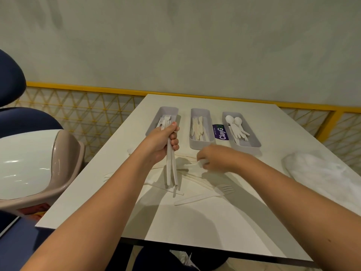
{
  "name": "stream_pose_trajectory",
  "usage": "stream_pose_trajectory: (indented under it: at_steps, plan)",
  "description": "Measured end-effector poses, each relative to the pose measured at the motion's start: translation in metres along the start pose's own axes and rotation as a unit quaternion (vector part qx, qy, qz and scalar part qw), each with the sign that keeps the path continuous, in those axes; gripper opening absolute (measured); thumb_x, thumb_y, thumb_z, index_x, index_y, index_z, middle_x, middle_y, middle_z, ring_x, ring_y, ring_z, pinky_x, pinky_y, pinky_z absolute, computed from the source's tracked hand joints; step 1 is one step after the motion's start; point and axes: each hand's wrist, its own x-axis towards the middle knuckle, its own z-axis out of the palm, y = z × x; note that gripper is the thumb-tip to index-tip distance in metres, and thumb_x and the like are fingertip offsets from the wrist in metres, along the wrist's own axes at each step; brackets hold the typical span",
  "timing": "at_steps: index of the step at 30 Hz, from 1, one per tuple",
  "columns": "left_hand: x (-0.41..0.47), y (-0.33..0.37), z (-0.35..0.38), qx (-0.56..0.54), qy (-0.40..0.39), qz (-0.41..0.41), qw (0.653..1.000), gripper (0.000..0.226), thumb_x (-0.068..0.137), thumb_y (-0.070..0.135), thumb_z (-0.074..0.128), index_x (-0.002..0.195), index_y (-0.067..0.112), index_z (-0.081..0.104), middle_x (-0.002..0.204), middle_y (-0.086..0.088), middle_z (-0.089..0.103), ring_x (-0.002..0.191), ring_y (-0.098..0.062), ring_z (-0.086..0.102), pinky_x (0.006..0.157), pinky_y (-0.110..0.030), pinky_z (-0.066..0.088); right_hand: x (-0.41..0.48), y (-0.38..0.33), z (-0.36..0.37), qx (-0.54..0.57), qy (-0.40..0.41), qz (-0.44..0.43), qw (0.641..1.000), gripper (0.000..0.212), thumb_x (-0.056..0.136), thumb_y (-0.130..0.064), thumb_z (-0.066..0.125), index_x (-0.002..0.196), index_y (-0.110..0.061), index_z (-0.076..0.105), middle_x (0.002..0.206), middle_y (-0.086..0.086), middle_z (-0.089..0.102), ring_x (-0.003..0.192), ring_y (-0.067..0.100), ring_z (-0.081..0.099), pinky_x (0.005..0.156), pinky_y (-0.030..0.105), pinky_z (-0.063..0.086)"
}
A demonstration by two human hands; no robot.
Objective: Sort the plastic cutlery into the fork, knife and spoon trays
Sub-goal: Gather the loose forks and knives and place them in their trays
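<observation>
White and cream plastic cutlery is found in three places. Sorted stock sits in grey trays at the far side of the table: fork tray (156,122) left, knife tray (201,142) centre, spoon tray (252,143) right. Loose pieces, including a fork (224,189) and a knife (195,199), lie mid-table. The left hand (162,143) clenches a bundle of cutlery (172,169), handles hanging down, at the fork tray's near end. The right hand (216,157) is curled over a small white piece; it is blurred and the grip cannot be told. The table (214,231) is white, with a plastic bag (320,173) at the right and a yellow rail (88,88) and grey wall behind.

Purple sticker (220,132) on table (195,222); white bag (320,171) right; chair (39,165) left.
</observation>
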Motion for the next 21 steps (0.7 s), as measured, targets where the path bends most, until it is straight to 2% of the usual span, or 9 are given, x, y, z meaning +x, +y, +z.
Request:
stream_pose_trajectory:
  at_steps: [3,6,8,9,11,13,16,19,21]
  plan:
    - [0.000,0.003,-0.001,0.011,-0.005,0.002,1.000,0.028,0.099,0.022,0.045,0.075,0.010,0.055,0.048,0.004,0.044,0.039,-0.008,0.044,0.042,-0.020,0.043,-0.002,0.000,-0.027,0.083,0.077,-0.019,0.993,0.025,0.091,-0.014,0.057,0.115,-0.008,0.063,0.099,0.000,0.058,0.086,0.013,0.049,0.064,0.019,0.036]
    - [0.001,0.006,0.000,0.008,-0.010,0.006,1.000,0.028,0.099,0.020,0.045,0.077,0.008,0.057,0.060,-0.001,0.049,0.047,-0.010,0.051,0.046,-0.020,0.049,-0.002,-0.003,-0.053,0.190,0.144,-0.045,0.970,0.017,0.087,-0.013,0.065,0.099,-0.003,0.069,0.084,0.007,0.066,0.071,0.014,0.055,0.065,0.023,0.044]
    - [0.000,0.008,0.002,0.002,-0.023,0.011,1.000,0.026,0.099,0.019,0.044,0.082,0.006,0.058,0.066,-0.005,0.054,0.050,-0.011,0.058,0.048,-0.020,0.052,0.001,-0.005,-0.064,0.279,0.161,-0.067,0.944,0.008,0.088,-0.012,0.063,0.083,-0.009,0.069,0.070,0.003,0.063,0.062,0.011,0.055,0.060,0.021,0.047]
    - [-0.001,0.010,0.004,0.009,-0.031,0.014,0.999,0.023,0.099,0.018,0.045,0.087,0.005,0.060,0.068,-0.006,0.058,0.052,-0.012,0.061,0.049,-0.021,0.053,0.005,-0.006,-0.067,0.306,0.162,-0.074,0.935,0.014,0.090,-0.012,0.061,0.077,-0.015,0.066,0.067,0.001,0.061,0.061,0.010,0.056,0.059,0.022,0.047]
    - [-0.004,0.012,0.009,0.030,-0.057,0.024,0.998,0.019,0.097,0.016,0.049,0.093,0.003,0.062,0.067,-0.005,0.065,0.056,-0.013,0.063,0.053,-0.023,0.055,0.013,-0.010,-0.067,0.337,0.152,-0.078,0.926,0.020,0.092,-0.013,0.058,0.074,-0.019,0.064,0.066,0.000,0.062,0.061,0.009,0.057,0.058,0.022,0.047]
    - [-0.008,0.015,0.015,0.011,-0.082,0.025,0.996,0.021,0.097,0.016,0.048,0.090,0.005,0.064,0.064,-0.004,0.066,0.053,-0.012,0.060,0.055,-0.022,0.056,0.021,-0.015,-0.062,0.376,0.157,-0.070,0.911,0.016,0.092,-0.010,0.057,0.078,-0.016,0.063,0.066,0.001,0.061,0.056,0.006,0.057,0.051,0.017,0.043]
    - [-0.007,0.016,0.018,-0.050,-0.066,0.001,0.997,0.042,0.100,0.037,0.036,0.084,0.009,0.064,0.054,-0.003,0.060,0.041,-0.008,0.051,0.044,-0.018,0.047,0.032,-0.021,-0.055,0.451,0.179,-0.053,0.873,0.015,0.090,-0.006,0.058,0.077,-0.013,0.061,0.064,0.002,0.059,0.044,-0.003,0.054,0.043,0.008,0.037]
    - [0.001,0.015,0.015,-0.110,-0.020,-0.025,0.993,0.062,0.093,0.059,0.028,0.080,0.008,0.061,0.045,-0.001,0.053,0.033,-0.008,0.044,0.037,-0.015,0.039,0.042,-0.027,-0.048,0.477,0.183,-0.038,0.859,0.008,0.090,-0.010,0.061,0.081,-0.010,0.063,0.067,0.000,0.060,0.057,0.004,0.057,0.054,0.011,0.043]
    - [0.006,0.014,0.013,-0.133,-0.001,-0.019,0.991,0.066,0.090,0.064,0.029,0.073,0.009,0.059,0.040,0.000,0.047,0.031,-0.007,0.041,0.035,-0.014,0.035,0.047,-0.032,-0.044,0.491,0.181,-0.021,0.852,0.004,0.089,-0.013,0.061,0.091,-0.009,0.061,0.071,0.000,0.058,0.061,0.006,0.055,0.052,0.009,0.043]
